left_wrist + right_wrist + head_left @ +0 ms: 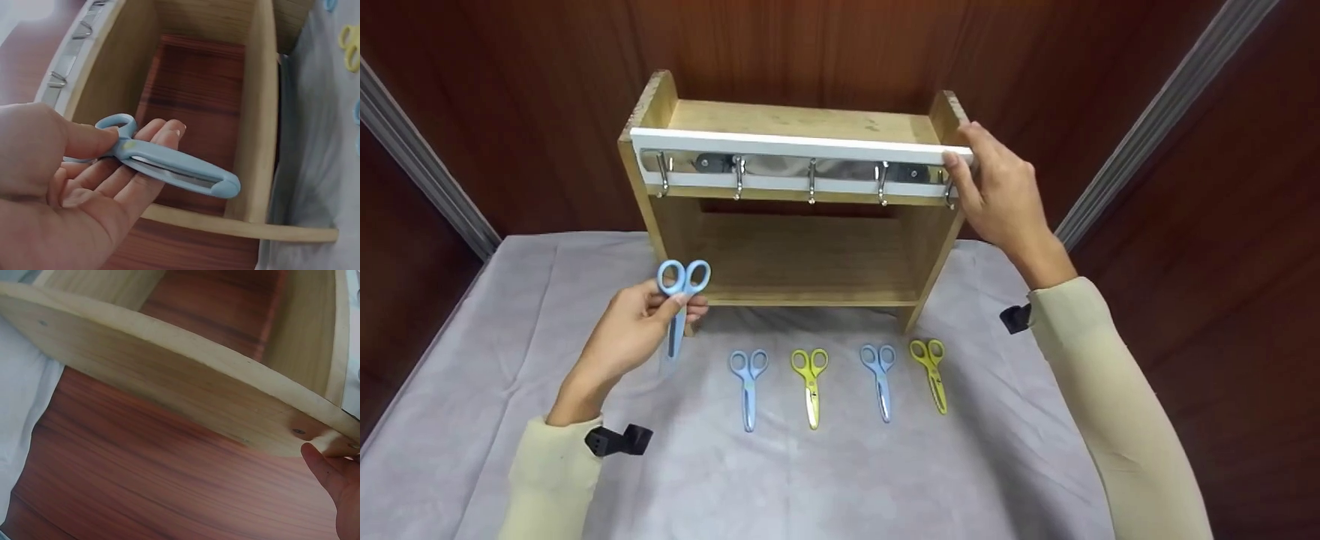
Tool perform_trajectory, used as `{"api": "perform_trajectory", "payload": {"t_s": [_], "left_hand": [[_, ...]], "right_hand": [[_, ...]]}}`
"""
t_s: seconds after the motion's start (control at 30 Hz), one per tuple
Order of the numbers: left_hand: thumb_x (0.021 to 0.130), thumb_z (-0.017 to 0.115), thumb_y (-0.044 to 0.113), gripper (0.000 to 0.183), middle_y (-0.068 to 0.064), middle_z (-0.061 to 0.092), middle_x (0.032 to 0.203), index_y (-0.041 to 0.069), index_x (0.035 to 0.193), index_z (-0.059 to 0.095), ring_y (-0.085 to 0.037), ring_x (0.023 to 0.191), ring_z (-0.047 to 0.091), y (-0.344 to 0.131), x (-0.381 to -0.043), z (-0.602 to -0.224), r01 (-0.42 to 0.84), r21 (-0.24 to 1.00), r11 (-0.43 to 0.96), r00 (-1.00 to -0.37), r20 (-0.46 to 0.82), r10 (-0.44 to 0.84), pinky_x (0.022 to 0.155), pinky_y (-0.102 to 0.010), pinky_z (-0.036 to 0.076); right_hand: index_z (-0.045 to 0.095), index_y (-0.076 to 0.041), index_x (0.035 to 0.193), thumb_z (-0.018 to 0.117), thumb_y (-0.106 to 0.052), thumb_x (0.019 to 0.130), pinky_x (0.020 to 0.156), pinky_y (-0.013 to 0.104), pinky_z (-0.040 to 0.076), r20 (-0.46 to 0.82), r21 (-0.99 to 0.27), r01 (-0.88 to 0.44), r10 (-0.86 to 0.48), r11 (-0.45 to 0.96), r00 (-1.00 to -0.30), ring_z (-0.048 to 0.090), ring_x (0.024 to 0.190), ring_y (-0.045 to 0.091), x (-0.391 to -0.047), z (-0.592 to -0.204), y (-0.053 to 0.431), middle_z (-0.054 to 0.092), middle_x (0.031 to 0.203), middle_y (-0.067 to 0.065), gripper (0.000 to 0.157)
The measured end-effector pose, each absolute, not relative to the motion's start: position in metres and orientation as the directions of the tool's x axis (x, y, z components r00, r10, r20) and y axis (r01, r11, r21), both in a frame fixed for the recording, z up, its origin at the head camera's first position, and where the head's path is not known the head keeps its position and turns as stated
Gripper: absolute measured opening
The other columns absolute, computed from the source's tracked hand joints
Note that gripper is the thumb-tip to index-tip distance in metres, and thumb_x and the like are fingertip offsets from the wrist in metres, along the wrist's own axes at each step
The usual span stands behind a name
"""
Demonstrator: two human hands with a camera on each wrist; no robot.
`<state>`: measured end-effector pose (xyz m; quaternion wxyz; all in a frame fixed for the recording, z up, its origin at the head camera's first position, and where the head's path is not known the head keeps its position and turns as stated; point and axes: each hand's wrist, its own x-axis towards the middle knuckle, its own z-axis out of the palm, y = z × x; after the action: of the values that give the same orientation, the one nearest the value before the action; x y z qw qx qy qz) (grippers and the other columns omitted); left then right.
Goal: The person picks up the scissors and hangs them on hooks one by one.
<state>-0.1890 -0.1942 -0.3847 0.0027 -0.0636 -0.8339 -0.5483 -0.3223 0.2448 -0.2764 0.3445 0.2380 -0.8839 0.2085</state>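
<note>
Head view shows the blue scissors held in the left hand, just in front of the lower left corner of the wooden rack. The handle loops are seen uppermost, with the closed blades pointing down toward the cloth-covered table, so the long axis is close to upright and only slightly tilted. In the left wrist view the scissors are pinched near the pivot between thumb and fingers, the capped blade tip standing clear of the palm.

Up and to the right of the scissors lies the hook rail, a white and metal strip fixed across the top front of the rack, its long axis running left to right, crosswise to the scissors. The leftmost hook is placed almost directly above the loops, well apart from them, and it is the left hand that is nearer to it.

The right hand is set at the right end of the rail, its fingers curled round the upper corner of the rack; in the right wrist view only a fingertip is seen against the wooden side panel.

On the table in front of the rack four more scissors are laid in a row, handles toward the rack: blue, yellow-green, blue and yellow-green.
</note>
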Motion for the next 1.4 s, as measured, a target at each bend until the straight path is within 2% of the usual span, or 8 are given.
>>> {"api": "perform_trajectory", "payload": {"t_s": [0.27, 0.4, 0.53, 0.73, 0.93, 1.17, 1.4], "left_hand": [[0.111, 0.053, 0.016, 0.037, -0.027, 0.073, 0.126, -0.008, 0.137, 0.059, -0.002, 0.101, 0.076, -0.195, -0.190, -0.370, 0.174, 0.940, 0.293, -0.977, 0.126, 0.173, 0.092, -0.018, 0.060], [0.111, 0.053, 0.015, 0.036, -0.026, 0.074, 0.125, -0.009, 0.137, 0.059, -0.005, 0.103, 0.077, -0.197, -0.193, -0.364, 0.201, 0.949, 0.244, -0.969, 0.156, 0.192, 0.094, -0.022, 0.061], [0.111, 0.053, 0.015, 0.035, -0.021, 0.077, 0.122, -0.009, 0.136, 0.059, -0.004, 0.102, 0.077, -0.199, -0.197, -0.357, 0.216, 0.949, 0.232, -0.966, 0.173, 0.192, 0.096, -0.026, 0.062], [0.110, 0.053, 0.015, 0.033, -0.011, 0.080, 0.116, -0.007, 0.134, 0.061, -0.005, 0.103, 0.077, -0.202, -0.200, -0.349, 0.249, 0.939, 0.237, -0.957, 0.202, 0.207, 0.095, -0.024, 0.061], [0.111, 0.053, 0.017, 0.032, -0.007, 0.080, 0.116, -0.005, 0.133, 0.061, -0.007, 0.103, 0.078, -0.203, -0.209, -0.339, 0.267, 0.930, 0.253, -0.951, 0.211, 0.228, 0.096, -0.025, 0.061], [0.110, 0.054, 0.018, 0.034, 0.002, 0.081, 0.110, -0.006, 0.133, 0.061, -0.009, 0.103, 0.078, -0.203, -0.221, -0.334, 0.267, 0.943, 0.199, -0.949, 0.223, 0.222, 0.096, -0.022, 0.060], [0.108, 0.058, 0.019, 0.032, -0.006, 0.081, 0.113, -0.004, 0.130, 0.062, -0.016, 0.105, 0.079, -0.209, -0.227, -0.334, 0.258, 0.965, 0.044, -0.946, 0.243, 0.215, 0.098, -0.029, 0.061]], "right_hand": [[0.061, -0.002, 0.142, 0.054, -0.038, 0.110, 0.119, 0.052, 0.047, 0.719, -0.215, -0.569, -0.266, 0.794, -0.643, 0.058, 0.143, 0.032, -0.323, -0.281, 0.241, 0.062, 0.150, 0.018, 0.049], [0.060, -0.002, 0.142, 0.054, -0.039, 0.110, 0.119, 0.052, 0.047, 0.716, -0.221, -0.566, -0.261, 0.794, -0.647, 0.057, 0.144, 0.032, -0.324, -0.281, 0.241, 0.062, 0.150, 0.018, 0.049], [0.061, -0.002, 0.141, 0.054, -0.038, 0.110, 0.119, 0.052, 0.047, 0.730, -0.220, -0.576, -0.259, 0.787, -0.632, 0.057, 0.144, 0.031, -0.326, -0.281, 0.240, 0.063, 0.149, 0.017, 0.049], [0.063, 0.000, 0.140, 0.054, -0.036, 0.110, 0.117, 0.053, 0.048, 0.751, -0.197, -0.597, -0.272, 0.778, -0.602, 0.059, 0.142, 0.031, -0.328, -0.283, 0.239, 0.065, 0.146, 0.017, 0.047], [0.062, -0.002, 0.141, 0.053, -0.038, 0.110, 0.119, 0.052, 0.047, 0.738, -0.210, -0.583, -0.264, 0.785, -0.622, 0.058, 0.144, 0.030, -0.330, -0.284, 0.242, 0.064, 0.148, 0.016, 0.048], [0.062, -0.003, 0.140, 0.054, -0.038, 0.110, 0.119, 0.052, 0.047, 0.734, -0.222, -0.578, -0.255, 0.785, -0.630, 0.057, 0.144, 0.030, -0.328, -0.286, 0.244, 0.064, 0.148, 0.015, 0.047], [0.061, -0.004, 0.141, 0.054, -0.039, 0.110, 0.121, 0.050, 0.046, 0.726, -0.233, -0.573, -0.252, 0.786, -0.640, 0.056, 0.145, 0.030, -0.329, -0.285, 0.242, 0.062, 0.150, 0.015, 0.048]]}}
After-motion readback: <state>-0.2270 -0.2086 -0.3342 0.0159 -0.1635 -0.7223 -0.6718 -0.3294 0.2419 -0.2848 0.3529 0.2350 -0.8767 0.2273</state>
